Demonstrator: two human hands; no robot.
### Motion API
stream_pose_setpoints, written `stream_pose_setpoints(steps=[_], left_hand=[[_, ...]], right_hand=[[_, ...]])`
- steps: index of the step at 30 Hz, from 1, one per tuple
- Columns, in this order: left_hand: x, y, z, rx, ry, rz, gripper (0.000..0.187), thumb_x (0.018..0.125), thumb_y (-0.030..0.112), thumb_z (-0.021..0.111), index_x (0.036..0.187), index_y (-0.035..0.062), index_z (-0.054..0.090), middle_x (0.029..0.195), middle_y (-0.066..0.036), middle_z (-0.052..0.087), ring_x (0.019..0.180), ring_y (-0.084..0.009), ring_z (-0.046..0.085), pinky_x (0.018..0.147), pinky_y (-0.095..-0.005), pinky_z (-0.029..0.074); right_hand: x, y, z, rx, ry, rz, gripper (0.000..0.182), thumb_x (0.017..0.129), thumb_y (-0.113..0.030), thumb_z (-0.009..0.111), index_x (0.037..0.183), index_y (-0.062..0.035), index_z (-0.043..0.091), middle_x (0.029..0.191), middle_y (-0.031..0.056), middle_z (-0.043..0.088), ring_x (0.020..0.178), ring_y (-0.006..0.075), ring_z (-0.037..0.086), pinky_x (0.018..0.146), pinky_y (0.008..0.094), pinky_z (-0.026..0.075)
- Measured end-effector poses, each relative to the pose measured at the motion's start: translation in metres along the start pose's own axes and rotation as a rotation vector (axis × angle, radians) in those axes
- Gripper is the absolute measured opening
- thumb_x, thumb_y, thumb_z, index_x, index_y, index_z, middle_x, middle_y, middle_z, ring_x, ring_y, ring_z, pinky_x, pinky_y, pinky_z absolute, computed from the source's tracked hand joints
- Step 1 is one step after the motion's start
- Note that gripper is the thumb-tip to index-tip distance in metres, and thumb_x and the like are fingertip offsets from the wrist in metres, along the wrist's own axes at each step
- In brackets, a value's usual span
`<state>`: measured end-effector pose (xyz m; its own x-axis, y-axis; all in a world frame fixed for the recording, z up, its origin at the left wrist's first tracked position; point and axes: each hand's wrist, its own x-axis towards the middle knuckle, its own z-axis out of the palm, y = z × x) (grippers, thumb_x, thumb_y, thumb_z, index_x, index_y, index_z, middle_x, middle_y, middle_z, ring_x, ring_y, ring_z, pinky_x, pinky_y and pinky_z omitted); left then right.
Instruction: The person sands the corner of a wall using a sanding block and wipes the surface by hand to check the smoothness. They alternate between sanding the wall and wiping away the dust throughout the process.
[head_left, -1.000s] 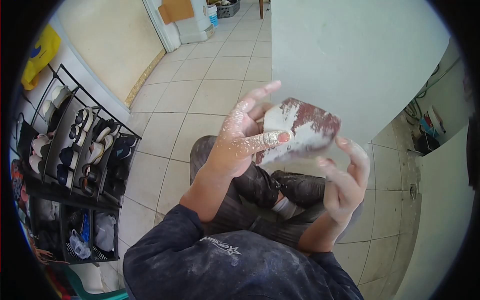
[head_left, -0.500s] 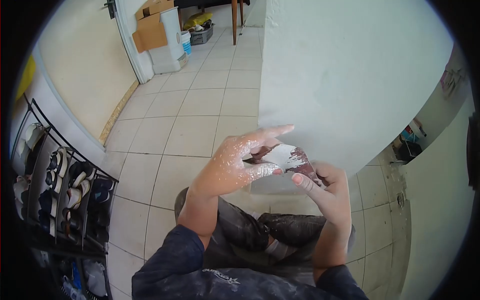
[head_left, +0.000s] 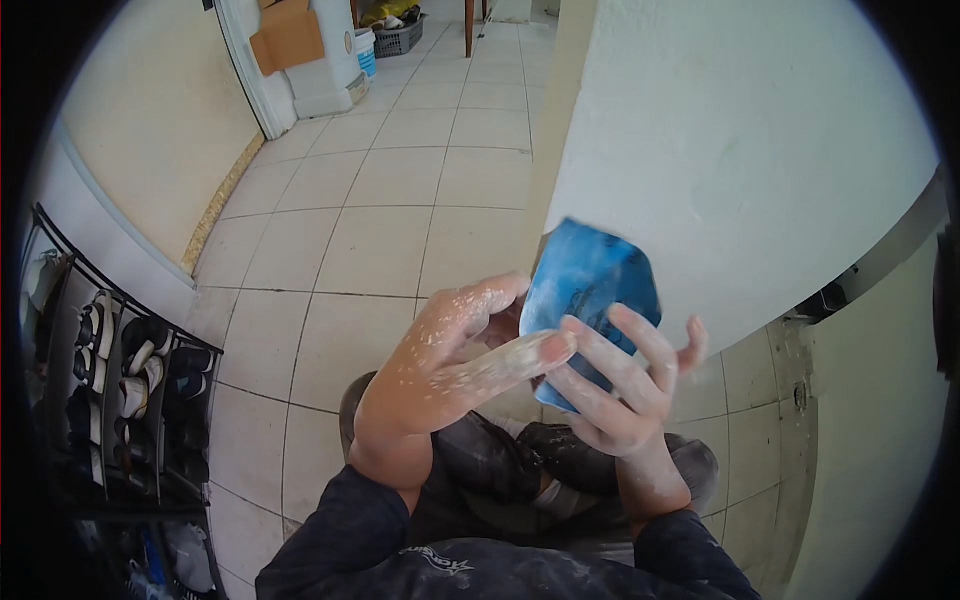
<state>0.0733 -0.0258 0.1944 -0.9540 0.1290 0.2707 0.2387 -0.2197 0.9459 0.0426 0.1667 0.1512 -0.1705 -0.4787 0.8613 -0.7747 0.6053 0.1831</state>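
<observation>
A sheet of sandpaper (head_left: pixel 590 275) is held up in front of my lap, its blue backing facing me. My left hand (head_left: pixel 465 355) grips its left edge, the thumb in front and the fingers partly hidden behind. White dust speckles that hand. My right hand (head_left: pixel 630 390) is at the lower right of the sheet, with several fingers laid across the blue face and one sticking out to the right. Its thumb is hidden. The sheet looks slightly curved, and its gritty side is turned away.
A white wall (head_left: pixel 740 150) rises just beyond my hands. To the left stands a black shoe rack (head_left: pixel 110 390) with several shoes, near a cream door (head_left: pixel 160 130). A cardboard box (head_left: pixel 287 38) and a grey basket (head_left: pixel 400 38) sit farther back on the tiled floor (head_left: pixel 375 245).
The sandpaper has turned from its dusty reddish-brown side to its blue backing and now looks more opened out. My right hand's fingers have moved onto its front. The view has tilted downward.
</observation>
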Motion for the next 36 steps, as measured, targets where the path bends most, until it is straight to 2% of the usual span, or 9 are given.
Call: stream_pose_setpoints(steps=[3, 5, 11, 17, 19, 21, 25, 31, 36], left_hand=[[0.011, -0.010, -0.012, 0.429, 0.020, -0.152, 0.021, 0.094, 0.019, 0.066, 0.091, -0.0001, 0.058, 0.082, -0.004, 0.061, 0.071, -0.0096, 0.055, 0.065, -0.0234, 0.044], [0.015, -0.018, -0.019, 0.631, 0.039, -0.030, 0.016, 0.095, 0.015, 0.064, 0.092, 0.0006, 0.058, 0.079, -0.004, 0.061, 0.067, -0.0096, 0.056, 0.061, -0.0246, 0.044], [0.011, -0.036, 0.009, 0.465, -0.028, 0.115, 0.013, 0.097, 0.011, 0.059, 0.090, 0.0001, 0.058, 0.073, -0.010, 0.061, 0.062, -0.0174, 0.060, 0.058, -0.0304, 0.048], [0.012, -0.031, -0.005, 0.524, 0.001, 0.099, 0.018, 0.095, 0.012, 0.062, 0.084, -0.0006, 0.057, 0.069, -0.006, 0.059, 0.061, -0.0144, 0.057, 0.058, -0.0290, 0.047], [0.019, -0.020, -0.022, 0.475, 0.098, 0.015, 0.021, 0.093, 0.015, 0.066, 0.082, -0.0009, 0.056, 0.067, -0.003, 0.056, 0.060, -0.0114, 0.053, 0.057, -0.0282, 0.044], [0.034, -0.031, -0.045, 0.544, 0.108, 0.194, 0.024, 0.090, 0.015, 0.070, 0.080, 0.0000, 0.054, 0.066, -0.001, 0.051, 0.060, -0.0099, 0.048, 0.056, -0.0271, 0.042], [0.056, -0.062, -0.078, 0.601, -0.050, 0.236, 0.033, 0.091, 0.025, 0.069, 0.077, 0.0026, 0.051, 0.064, -0.001, 0.045, 0.059, -0.0114, 0.041, 0.056, -0.0270, 0.038], [0.062, -0.068, -0.081, 0.266, -0.206, 0.236, 0.066, 0.099, 0.063, 0.038, 0.077, 0.0024, 0.051, 0.068, -0.003, 0.045, 0.063, -0.0133, 0.040, 0.060, -0.0276, 0.035], [0.068, -0.088, -0.081, 0.088, -0.137, 0.293, 0.048, 0.100, 0.042, 0.050, 0.078, -0.0011, 0.046, 0.065, -0.011, 0.035, 0.063, -0.0205, 0.030, 0.058, -0.0369, 0.035]], right_hand=[[0.002, -0.002, 0.009, 0.167, -0.149, 0.106, 0.046, 0.074, -0.056, 0.076, 0.105, -0.0217, 0.074, 0.113, -0.0002, 0.070, 0.116, 0.0247, 0.059, 0.117, 0.0563, 0.009], [0.006, 0.004, 0.005, 0.343, -0.220, 0.143, 0.053, 0.072, -0.059, 0.076, 0.107, -0.0198, 0.074, 0.118, -0.0020, 0.069, 0.121, 0.0206, 0.056, 0.117, 0.0560, 0.007], [-0.013, 0.008, 0.027, 0.190, 0.327, 0.374, 0.075, 0.087, -0.036, 0.074, 0.142, -0.0007, 0.037, 0.115, 0.0070, 0.045, 0.107, 0.0202, 0.046, 0.096, 0.0390, 0.039], [-0.018, 0.003, 0.044, 0.438, 0.468, 0.755, 0.054, 0.101, -0.022, 0.056, 0.144, 0.0028, 0.034, 0.099, 0.0020, 0.044, 0.079, 0.0080, 0.041, 0.065, 0.0174, 0.036], [-0.021, 0.012, 0.052, 0.225, 0.473, 0.591, 0.052, 0.101, -0.014, 0.055, 0.145, 0.0035, 0.035, 0.083, -0.0026, 0.041, 0.070, 0.0049, 0.038, 0.058, 0.0168, 0.031], [-0.017, 0.008, 0.058, 0.117, 0.463, 0.544, 0.055, 0.099, -0.011, 0.058, 0.146, 0.0039, 0.035, 0.073, -0.0051, 0.040, 0.065, 0.0033, 0.035, 0.056, 0.0169, 0.030], [0.028, -0.003, 0.067, 0.111, 0.506, 0.674, 0.063, 0.090, -0.009, 0.072, 0.142, 0.0065, 0.041, 0.059, -0.0090, 0.033, 0.054, 0.0012, 0.030, 0.055, 0.0171, 0.028], [0.048, -0.008, 0.094, -0.081, 0.525, 0.630, 0.042, 0.088, -0.011, 0.075, 0.122, 0.0092, 0.062, 0.062, -0.0062, 0.042, 0.056, 0.0038, 0.037, 0.056, 0.0191, 0.034], [-0.022, -0.020, 0.121, -0.223, 0.283, 0.353, 0.034, 0.081, -0.002, 0.077, 0.113, 0.0063, 0.069, 0.068, 0.0093, 0.066, 0.061, 0.0157, 0.057, 0.061, 0.0289, 0.046]])
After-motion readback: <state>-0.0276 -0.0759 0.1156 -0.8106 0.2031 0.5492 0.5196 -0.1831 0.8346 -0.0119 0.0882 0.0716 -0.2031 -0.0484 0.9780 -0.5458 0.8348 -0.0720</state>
